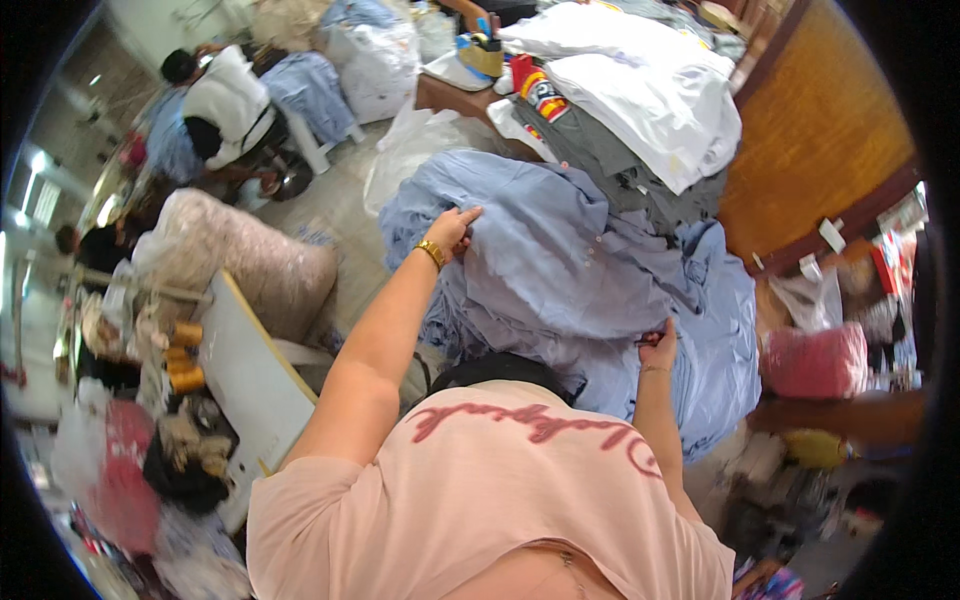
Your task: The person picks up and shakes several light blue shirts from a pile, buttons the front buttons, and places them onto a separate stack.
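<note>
A light blue shirt with small buttons lies spread and wrinkled over a large heap of similar blue cloth. My left hand, with a gold watch at the wrist, grips the shirt's left side, its fingers partly curled out of sight. At the right, lower edge of the same shirt, my right hand pinches the fabric between thumb and fingers. The cloth between my hands lies fairly flat, with soft folds toward the far side.
Beyond the heap are folded white garments and grey garments. A wooden panel stands at the right. On the left are a white tabletop, yellow thread cones and a stuffed sack. Another person sits at far left.
</note>
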Action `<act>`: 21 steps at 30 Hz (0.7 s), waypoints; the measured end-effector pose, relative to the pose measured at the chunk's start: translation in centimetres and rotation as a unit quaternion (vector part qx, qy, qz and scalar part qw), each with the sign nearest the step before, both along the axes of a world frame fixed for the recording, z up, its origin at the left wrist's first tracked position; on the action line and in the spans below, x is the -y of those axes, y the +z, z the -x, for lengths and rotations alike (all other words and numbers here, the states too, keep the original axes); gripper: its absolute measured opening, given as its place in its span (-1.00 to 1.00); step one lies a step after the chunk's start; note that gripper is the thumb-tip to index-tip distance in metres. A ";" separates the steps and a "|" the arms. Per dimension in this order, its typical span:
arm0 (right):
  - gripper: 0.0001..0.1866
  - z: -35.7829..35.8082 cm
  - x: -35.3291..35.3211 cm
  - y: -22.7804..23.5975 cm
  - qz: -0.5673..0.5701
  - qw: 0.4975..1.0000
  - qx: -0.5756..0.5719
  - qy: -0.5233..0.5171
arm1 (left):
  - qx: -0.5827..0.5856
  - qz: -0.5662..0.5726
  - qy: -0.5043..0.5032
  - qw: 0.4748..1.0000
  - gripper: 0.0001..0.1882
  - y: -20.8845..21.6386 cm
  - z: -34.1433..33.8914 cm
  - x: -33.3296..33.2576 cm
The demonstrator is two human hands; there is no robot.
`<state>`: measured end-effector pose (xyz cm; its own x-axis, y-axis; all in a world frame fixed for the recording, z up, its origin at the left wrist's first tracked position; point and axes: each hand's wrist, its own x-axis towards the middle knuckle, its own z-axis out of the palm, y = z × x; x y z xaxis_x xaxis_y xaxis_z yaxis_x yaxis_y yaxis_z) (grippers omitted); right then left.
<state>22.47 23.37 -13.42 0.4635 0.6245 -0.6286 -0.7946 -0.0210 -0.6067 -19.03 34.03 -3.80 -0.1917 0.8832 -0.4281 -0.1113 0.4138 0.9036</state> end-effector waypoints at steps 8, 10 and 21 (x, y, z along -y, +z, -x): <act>-0.80 0.3 2.9 9.0 -0.264 0.956 0.090 -0.093 | 0.096 -0.280 -0.081 0.952 -0.83 7.6 2.6 -0.4; -0.87 0.7 3.0 13.0 -0.288 0.938 0.190 -0.041 | 0.091 -0.307 -0.086 0.943 -0.86 10.7 4.2 0.0; -0.71 9.9 1.6 2.9 -0.016 0.998 0.010 0.056 | 0.270 0.109 -0.051 0.955 -0.58 -6.2 16.7 -0.2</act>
<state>12.60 21.75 -10.53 0.4012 0.6929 -0.5991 -0.7762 -0.0900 -0.6240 -35.75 34.20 -10.05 0.1907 0.7643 -0.6161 -0.4857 0.6188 0.6174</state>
